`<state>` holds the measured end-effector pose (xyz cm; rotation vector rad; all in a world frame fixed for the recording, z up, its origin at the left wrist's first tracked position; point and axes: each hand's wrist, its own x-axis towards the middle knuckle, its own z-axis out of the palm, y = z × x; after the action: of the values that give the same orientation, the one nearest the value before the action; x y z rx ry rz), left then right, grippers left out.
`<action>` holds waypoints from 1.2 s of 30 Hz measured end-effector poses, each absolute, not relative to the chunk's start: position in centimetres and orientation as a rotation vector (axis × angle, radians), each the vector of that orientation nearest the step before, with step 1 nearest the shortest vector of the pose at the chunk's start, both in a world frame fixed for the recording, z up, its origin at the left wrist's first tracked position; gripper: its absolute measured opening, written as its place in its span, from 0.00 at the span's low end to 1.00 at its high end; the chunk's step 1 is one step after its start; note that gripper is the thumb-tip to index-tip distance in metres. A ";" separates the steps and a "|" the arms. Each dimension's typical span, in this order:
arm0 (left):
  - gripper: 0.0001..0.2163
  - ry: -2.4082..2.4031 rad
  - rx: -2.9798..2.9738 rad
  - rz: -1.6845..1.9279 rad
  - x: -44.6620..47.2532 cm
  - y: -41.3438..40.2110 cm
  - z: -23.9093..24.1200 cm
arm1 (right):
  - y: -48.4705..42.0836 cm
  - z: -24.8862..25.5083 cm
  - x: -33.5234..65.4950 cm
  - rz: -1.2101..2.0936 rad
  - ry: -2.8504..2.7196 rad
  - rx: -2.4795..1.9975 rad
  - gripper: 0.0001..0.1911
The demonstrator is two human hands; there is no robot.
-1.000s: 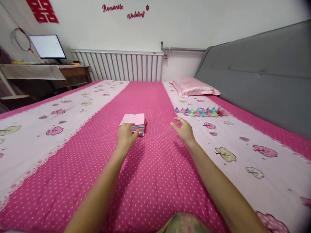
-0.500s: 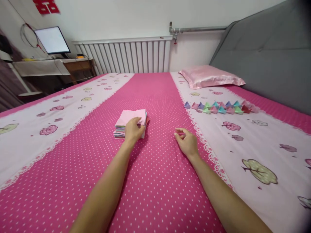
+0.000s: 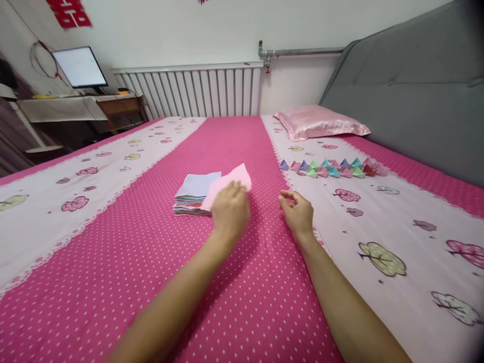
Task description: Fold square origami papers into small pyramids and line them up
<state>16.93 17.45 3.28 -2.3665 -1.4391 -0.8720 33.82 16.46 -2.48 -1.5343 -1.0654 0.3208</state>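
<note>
My left hand (image 3: 230,214) pinches a pink paper sheet (image 3: 231,181) and holds it lifted just right of a stack of coloured paper squares (image 3: 192,194) on the pink dotted bedspread (image 3: 159,262). A light blue sheet now tops the stack. My right hand (image 3: 298,214) hovers close to the right of the left hand, fingers curled loosely with nothing visible in them. A row of several small folded paper shapes (image 3: 333,169) in mixed colours lies on the white band of the bedspread, beyond my right hand.
A pink satin pillow (image 3: 319,122) lies by the grey headboard (image 3: 416,96) at the right. A white radiator (image 3: 192,91) runs along the far wall. A desk with a lit monitor (image 3: 80,68) stands at the far left.
My left hand has taken the top pink sheet off the stack and carried it right, uncovering a light blue sheet. My right hand stayed close by, a little higher in view.
</note>
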 end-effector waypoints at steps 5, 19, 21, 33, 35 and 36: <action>0.16 -1.286 -2.630 -0.435 23.3 12.2 0.5 | 16.4 -2.0 36.8 0.410 -0.948 -1.448 0.20; 0.18 -1.273 -2.915 -0.242 22.2 11.1 -2.5 | 16.5 -1.9 35.0 0.359 -1.194 -1.562 0.14; 0.17 -1.269 -2.914 -0.275 22.2 11.3 -2.6 | 16.4 -2.1 35.1 0.287 -1.207 -1.700 0.14; 0.15 -1.319 -3.063 -0.714 21.0 12.4 -1.0 | 16.9 -4.2 35.5 0.434 -1.167 -1.959 0.29; 0.14 -1.420 -2.957 -0.805 20.1 13.8 -0.6 | 17.4 -4.8 35.5 0.542 -1.135 -1.860 0.31; 0.13 -1.488 -2.883 -0.832 19.6 14.6 -0.5 | 17.6 -5.1 35.4 0.571 -1.132 -1.807 0.32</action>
<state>19.64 14.61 -0.47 -2.8826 -1.4883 -0.8322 35.45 17.62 -5.11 -1.8075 -1.1317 0.5712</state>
